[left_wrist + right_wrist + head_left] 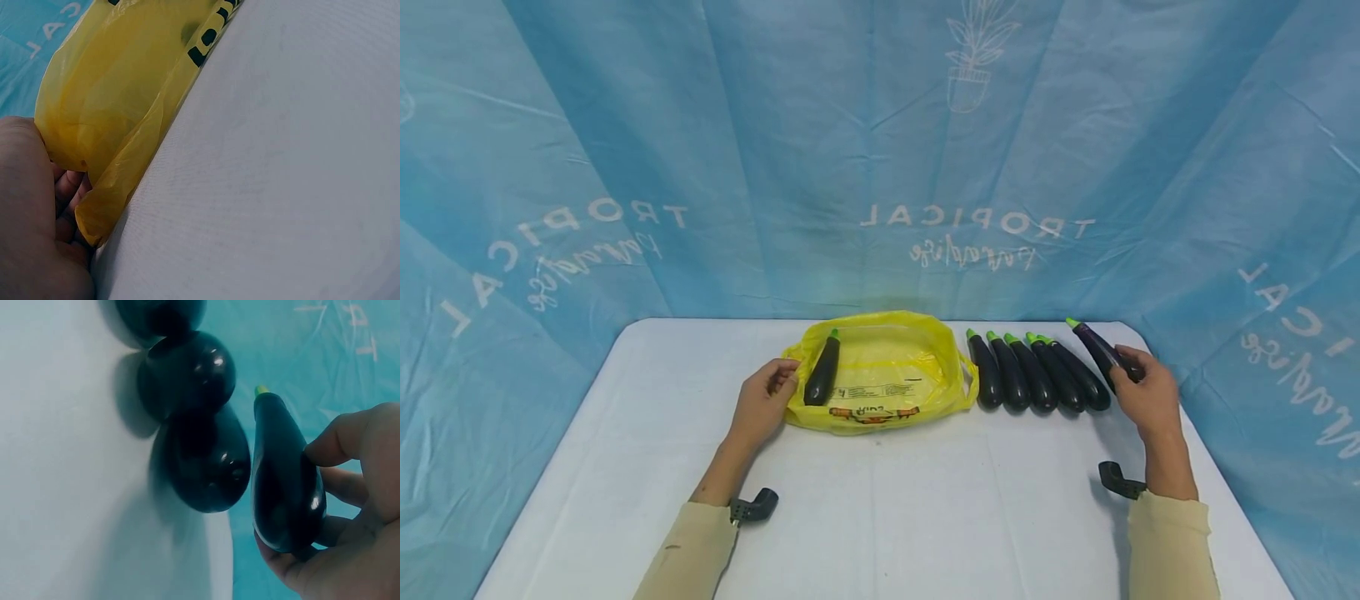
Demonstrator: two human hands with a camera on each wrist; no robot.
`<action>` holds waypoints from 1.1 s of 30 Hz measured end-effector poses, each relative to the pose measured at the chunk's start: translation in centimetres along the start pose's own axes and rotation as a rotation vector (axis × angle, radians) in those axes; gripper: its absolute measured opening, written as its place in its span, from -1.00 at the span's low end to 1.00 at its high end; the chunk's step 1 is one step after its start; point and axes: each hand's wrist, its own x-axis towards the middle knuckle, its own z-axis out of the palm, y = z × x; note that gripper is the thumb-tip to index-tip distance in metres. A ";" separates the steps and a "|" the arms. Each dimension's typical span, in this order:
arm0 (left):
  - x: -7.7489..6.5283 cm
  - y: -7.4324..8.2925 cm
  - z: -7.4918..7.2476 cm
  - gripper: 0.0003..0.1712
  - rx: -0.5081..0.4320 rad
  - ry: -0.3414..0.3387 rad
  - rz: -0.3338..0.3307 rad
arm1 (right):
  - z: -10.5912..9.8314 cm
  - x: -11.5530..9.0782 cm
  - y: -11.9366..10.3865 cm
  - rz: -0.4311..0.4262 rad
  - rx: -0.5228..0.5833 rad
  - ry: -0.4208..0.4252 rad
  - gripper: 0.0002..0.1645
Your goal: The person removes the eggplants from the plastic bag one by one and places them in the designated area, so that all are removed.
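Observation:
A yellow plastic bag (891, 367) lies open on the white table, with one eggplant (822, 371) inside at its left end. My left hand (765, 398) pinches the bag's left edge; in the left wrist view the yellow plastic (106, 94) comes down to the fingers. My right hand (1150, 392) grips a dark eggplant with a green stem (1096, 346), lifted off the table. From close by, the right wrist view shows this eggplant (284, 481) between thumb and fingers. Just left of it, several eggplants (1030, 375) lie side by side in a row.
The white table (880, 508) extends in front of the bag. A blue printed curtain (865, 150) hangs behind and on both sides. The eggplant row sits close to the bag's right handle (970, 379).

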 end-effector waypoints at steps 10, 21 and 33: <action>0.0 -0.3 0.0 -0.76 -0.015 -0.002 -0.010 | 0.5 0.7 1.5 0.048 -0.010 -0.050 -0.36; 0.1 -0.3 0.1 -0.76 -0.026 0.000 -0.007 | 0.8 0.9 2.1 0.124 0.003 -0.072 -0.34; 0.1 -0.4 0.1 -0.76 -0.028 -0.002 0.000 | 1.2 1.2 3.1 0.126 -0.040 -0.070 -0.35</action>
